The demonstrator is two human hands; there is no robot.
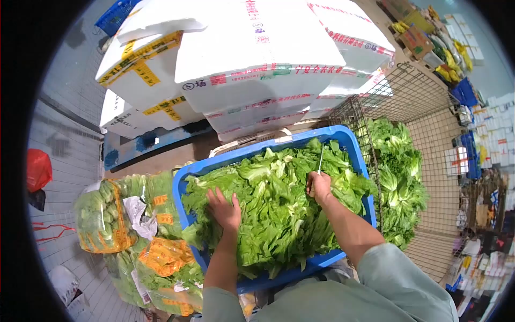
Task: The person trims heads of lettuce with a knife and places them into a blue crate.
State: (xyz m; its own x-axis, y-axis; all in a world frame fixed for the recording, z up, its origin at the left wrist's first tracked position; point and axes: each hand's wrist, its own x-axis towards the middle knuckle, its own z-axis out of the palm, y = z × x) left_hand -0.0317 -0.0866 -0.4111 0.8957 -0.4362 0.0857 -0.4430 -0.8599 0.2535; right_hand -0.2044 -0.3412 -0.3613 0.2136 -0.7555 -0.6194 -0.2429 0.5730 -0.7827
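Loose green leafy lettuce (pixel 268 198) heaps up in a blue plastic crate (pixel 185 170) in front of me. My left hand (pixel 223 210) lies on the leaves at the left side, fingers spread and holding nothing. At the right of the heap, my right hand (pixel 320 187) is closed around the handle of a knife (pixel 321 160). Its thin blade points up and away from me, just above the leaves. Most of the handle is hidden in my fist.
White foam boxes (pixel 257 43) are stacked behind the crate. A wire cage (pixel 429 129) with more leafy heads (pixel 397 182) stands at the right. Bagged greens (pixel 102 214) lie at the left. A blue pallet (pixel 145 144) sits under the boxes.
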